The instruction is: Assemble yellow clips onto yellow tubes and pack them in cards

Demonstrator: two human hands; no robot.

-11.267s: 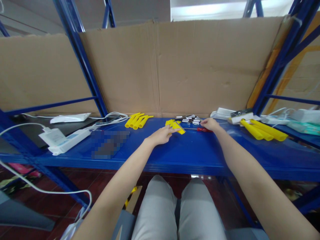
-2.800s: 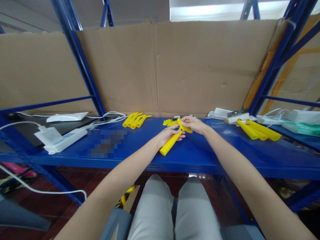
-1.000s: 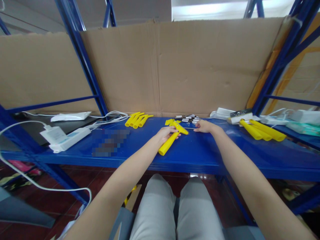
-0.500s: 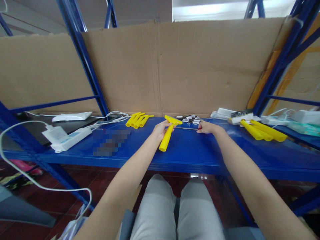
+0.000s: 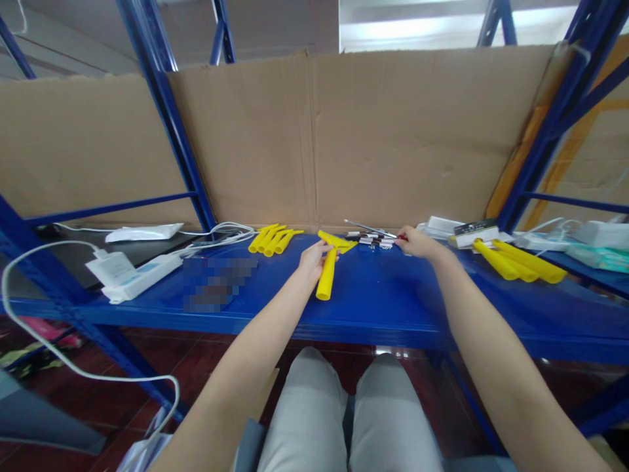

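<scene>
My left hand (image 5: 314, 259) is closed around a yellow T-shaped plastic handle (image 5: 325, 278), gripping it near the crosspiece, with its hollow round end pointing down toward me. In my right hand (image 5: 417, 242) is a screwdriver (image 5: 371, 227), its grip, with a bit of red showing, mostly covered by the fingers. The thin metal shaft slants up and left, and its tip is clear of the yellow handle. Under the shaft lie several small black-and-white packets (image 5: 377, 240) and loose bits too small to make out.
Several yellow handles (image 5: 275, 240) lie at the back left, with more yellow handles (image 5: 521, 261) at the right beside a small black-and-white box (image 5: 476, 232). A white power strip (image 5: 142, 278) with cables sits left on the blue shelf (image 5: 383, 301). A cardboard sheet (image 5: 403, 137) stands behind.
My right hand has moved slightly right and up, drawing the screwdriver away from the yellow handle, with its tip now raised. My left hand still holds the handle, which has turned slightly.
</scene>
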